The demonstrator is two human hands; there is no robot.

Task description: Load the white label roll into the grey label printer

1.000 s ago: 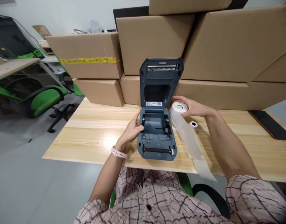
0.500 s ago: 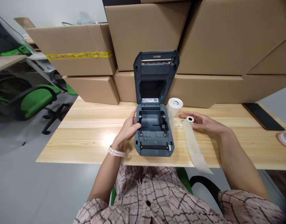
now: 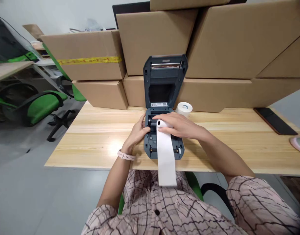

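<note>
A dark grey label printer [image 3: 148, 148] stands on the table with its lid [image 3: 161, 80] raised and its inside exposed. My left hand [image 3: 137, 133] grips the printer's left side, the thumb over the edge and the fingers along the outer wall. In my right hand [image 3: 180, 125] is a small paper roll [image 3: 162, 124], held over the printer's roll bay. Its loose white strip [image 3: 166, 156] hangs across the front of the printer and past the table edge. My right hand hides much of the bay.
Behind the printer, to its right, stands a larger white roll [image 3: 184, 108]. Cardboard boxes [image 3: 213, 93] are stacked along the back of the wooden table [image 3: 96, 140]. A black phone-like slab [image 3: 274, 120] lies at the right. Green chairs [image 3: 44, 104] are on the left.
My right hand has carried the small paper roll left, from the table to above the open printer. Its strip has turned and now hangs down the printer's front. My left hand stays on the printer.
</note>
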